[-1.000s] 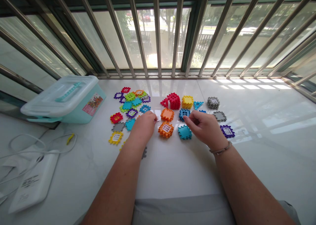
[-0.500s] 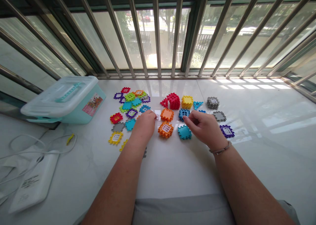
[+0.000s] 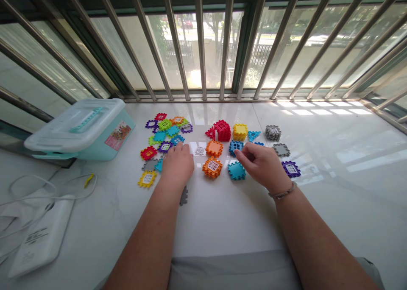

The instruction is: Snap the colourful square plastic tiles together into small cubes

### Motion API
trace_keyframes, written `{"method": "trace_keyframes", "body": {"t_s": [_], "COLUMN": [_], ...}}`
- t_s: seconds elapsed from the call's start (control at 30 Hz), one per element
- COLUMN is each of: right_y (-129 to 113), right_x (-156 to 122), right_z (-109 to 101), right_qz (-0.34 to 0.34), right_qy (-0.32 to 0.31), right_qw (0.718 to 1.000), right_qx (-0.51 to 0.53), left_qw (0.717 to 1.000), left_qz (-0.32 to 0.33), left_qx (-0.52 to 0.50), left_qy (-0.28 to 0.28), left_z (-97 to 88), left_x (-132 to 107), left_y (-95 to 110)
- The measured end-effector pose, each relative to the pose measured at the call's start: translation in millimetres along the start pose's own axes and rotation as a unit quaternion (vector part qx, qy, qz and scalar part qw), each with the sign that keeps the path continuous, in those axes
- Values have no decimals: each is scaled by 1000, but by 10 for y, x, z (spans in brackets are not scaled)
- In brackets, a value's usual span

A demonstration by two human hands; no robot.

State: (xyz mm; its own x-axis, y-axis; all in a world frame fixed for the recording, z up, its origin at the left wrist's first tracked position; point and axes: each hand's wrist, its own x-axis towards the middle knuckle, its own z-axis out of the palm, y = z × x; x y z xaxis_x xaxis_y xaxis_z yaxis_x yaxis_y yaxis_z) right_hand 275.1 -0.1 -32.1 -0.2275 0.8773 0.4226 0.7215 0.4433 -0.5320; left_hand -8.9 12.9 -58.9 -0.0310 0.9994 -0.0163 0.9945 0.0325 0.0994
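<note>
My left hand point(image 3: 178, 165) hangs palm down over the right side of a loose heap of toothed plastic tiles, its fingers bent but apart and their tips hidden. Closest to it are a blue tile point(image 3: 177, 140), a purple window tile point(image 3: 165, 147) and a grey tile point(image 3: 184, 196) partly under the wrist. A white window insert point(image 3: 199, 151) lies flat to its right. My right hand point(image 3: 262, 160) is loosely curled, nothing visible in it. Its thumb overlaps a blue window tile stack point(image 3: 235, 147), above a teal tile stack point(image 3: 236, 170); whether it touches them I cannot tell.
Orange stacks point(image 3: 212, 167), a red stack point(image 3: 221, 131), a yellow stack point(image 3: 240, 131) and a grey stack point(image 3: 273, 132) stand on the white tiled floor. A lidded teal box point(image 3: 79, 129) is at left, near a white power strip point(image 3: 43, 235) with cables. Metal bars point(image 3: 200, 48) line the window.
My left hand has moved left, away from the white window insert, which now shows fully on the floor. The right hand stays in place.
</note>
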Motion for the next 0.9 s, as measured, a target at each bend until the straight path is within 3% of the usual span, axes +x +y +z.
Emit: {"method": "trace_keyframes", "body": {"t_s": [0.57,0.9], "right_y": [-2,-6], "right_x": [9,3], "right_z": [2,3], "right_qz": [6,-1], "right_qy": [-16,-22], "right_qw": [1000,1000], "right_qx": [4,-3], "left_qw": [999,992], "left_qz": [-39,-89], "left_qx": [28,9], "left_qy": [-7,-84], "left_z": [-141,-179], "left_x": [-60,-119], "left_y": [98,107]}}
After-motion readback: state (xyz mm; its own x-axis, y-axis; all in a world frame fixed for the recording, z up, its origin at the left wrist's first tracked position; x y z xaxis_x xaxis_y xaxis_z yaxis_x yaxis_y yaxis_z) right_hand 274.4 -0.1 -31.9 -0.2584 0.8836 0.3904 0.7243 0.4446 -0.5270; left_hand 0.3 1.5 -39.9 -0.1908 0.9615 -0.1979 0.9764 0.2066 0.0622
